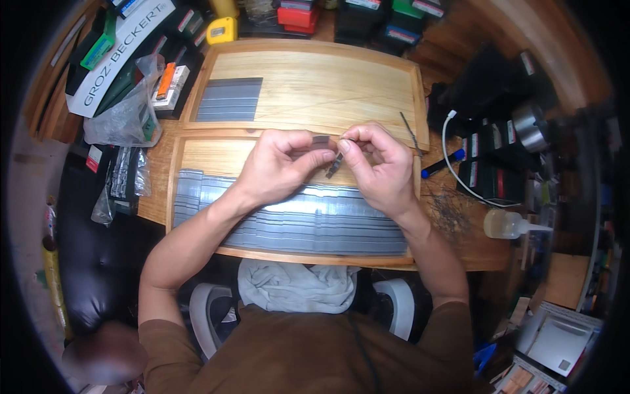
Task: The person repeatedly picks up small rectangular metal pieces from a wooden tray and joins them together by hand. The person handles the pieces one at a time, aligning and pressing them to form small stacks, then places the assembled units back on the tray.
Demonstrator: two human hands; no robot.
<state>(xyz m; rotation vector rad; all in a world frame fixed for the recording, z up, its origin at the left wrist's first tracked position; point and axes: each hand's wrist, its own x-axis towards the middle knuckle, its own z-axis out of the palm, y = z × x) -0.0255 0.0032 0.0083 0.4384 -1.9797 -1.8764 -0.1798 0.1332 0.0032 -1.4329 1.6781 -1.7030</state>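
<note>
My left hand (279,164) is pinched around a small flat dark-grey metal piece (320,140), which sticks out from its fingertips. My right hand (379,164) is closed, thumb against forefinger, on a thin dark metal strip (335,165) that slants down toward the near tray. The two hands are close together, almost touching at the fingertips. Below them, rows of grey metal strips (308,223) lie packed side by side in the near wooden tray (172,190). In the far wooden tray (341,79), a smaller block of similar strips (230,100) sits at the left.
Right of the trays lie a blue marker (443,163), a white cable (453,148), loose thin dark pieces (449,213) and a squeeze bottle (505,224). Dark boxes (489,161) stand beyond. A yellow tape measure (222,30) and a plastic bag (128,118) are at the left.
</note>
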